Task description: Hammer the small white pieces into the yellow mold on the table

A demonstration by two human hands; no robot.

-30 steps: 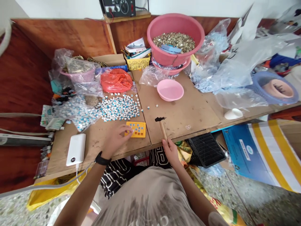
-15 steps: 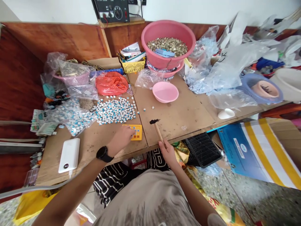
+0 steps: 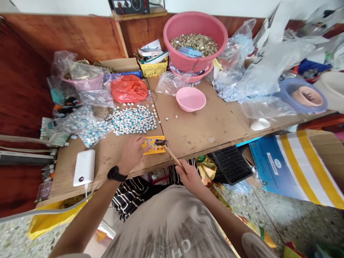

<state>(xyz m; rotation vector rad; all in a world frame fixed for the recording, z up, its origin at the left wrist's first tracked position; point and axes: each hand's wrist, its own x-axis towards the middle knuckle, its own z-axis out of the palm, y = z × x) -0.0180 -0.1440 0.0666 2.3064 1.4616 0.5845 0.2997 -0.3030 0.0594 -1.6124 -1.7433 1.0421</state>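
right hand (image 3: 189, 175) was wrapped round a hammer (image 3: 172, 156) below mid-frame, head over the yellow tray (image 3: 153, 151), left hand (image 3: 132, 152) half-curled at its left edge, couldn't tell if holding anything

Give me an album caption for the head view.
Right hand holds a hammer over a yellow tray, left hand at the tray's edge.

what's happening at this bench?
A person grips a hammer by its handle in the right hand, its head over a yellow tray with small blue pieces set in it. Whether the head touches them isn't clear. The left hand is at the tray's left edge; whether it holds a piece can't be told. A pile of white-and-blue pieces lies just beyond the tray.
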